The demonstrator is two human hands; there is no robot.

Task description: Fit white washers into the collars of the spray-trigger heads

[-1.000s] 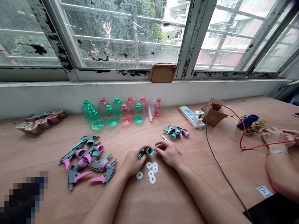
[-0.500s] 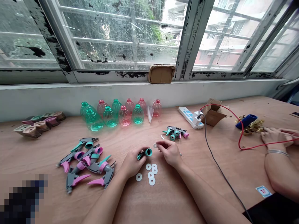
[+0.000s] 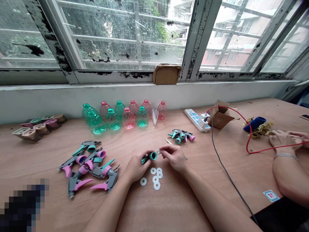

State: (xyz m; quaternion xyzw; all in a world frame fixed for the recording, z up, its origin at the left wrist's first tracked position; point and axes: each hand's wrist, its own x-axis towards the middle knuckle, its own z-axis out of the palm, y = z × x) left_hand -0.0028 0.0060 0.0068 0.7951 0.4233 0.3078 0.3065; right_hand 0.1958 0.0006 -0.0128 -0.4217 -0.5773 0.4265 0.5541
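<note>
My left hand (image 3: 138, 166) is closed around a spray trigger head (image 3: 152, 156), whose teal collar opens toward my right hand. Pinched in the fingertips of my right hand (image 3: 174, 157) is a white washer (image 3: 158, 152), right beside that collar. A thin white-and-dark stick lies partly hidden under the right hand. Several loose white washers (image 3: 156, 186) lie on the table between my forearms. To the left is a pile of grey spray heads (image 3: 96, 167) with pink or teal triggers. A smaller heap of spray heads (image 3: 181, 136) sits beyond my right hand.
Green and pink bottles (image 3: 114, 120) stand along the wall. A power strip (image 3: 196, 120) and an open cardboard box (image 3: 219, 116) are at the back right. A red cable (image 3: 248, 138) and a dark cable (image 3: 228, 175) cross the right side, near another person's hands (image 3: 285, 140).
My right hand has brought the washer slightly left, closer to the teal collar. The left hand keeps its hold on the spray head. The view has shifted a little.
</note>
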